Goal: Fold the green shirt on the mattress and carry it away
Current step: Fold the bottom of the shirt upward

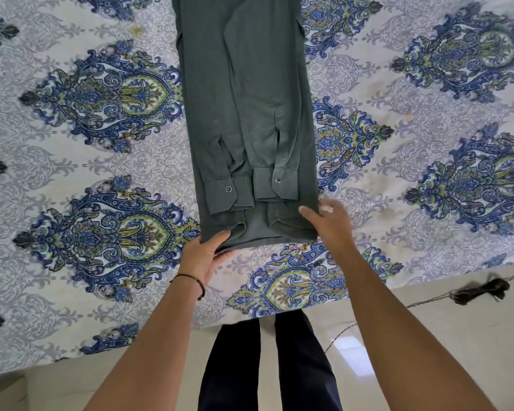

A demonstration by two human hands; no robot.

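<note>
The dark green shirt (244,108) lies on the mattress as a long narrow strip, both sleeves folded in down its back, cuffs with snap buttons near the hem. My left hand (207,255) pinches the near left corner of the hem, thumb on top and fingers under the cloth. At the near right corner, my right hand (330,221) holds the hem edge, thumb on the fabric and fingers curled at the side. The shirt's far end runs out of the top of the view.
The mattress (86,143) has a white sheet with blue and green paisley print and reaches past the left, right and top edges. Its near edge is at my legs (267,366). A dark tangled cord (481,289) lies on the pale tiled floor at right.
</note>
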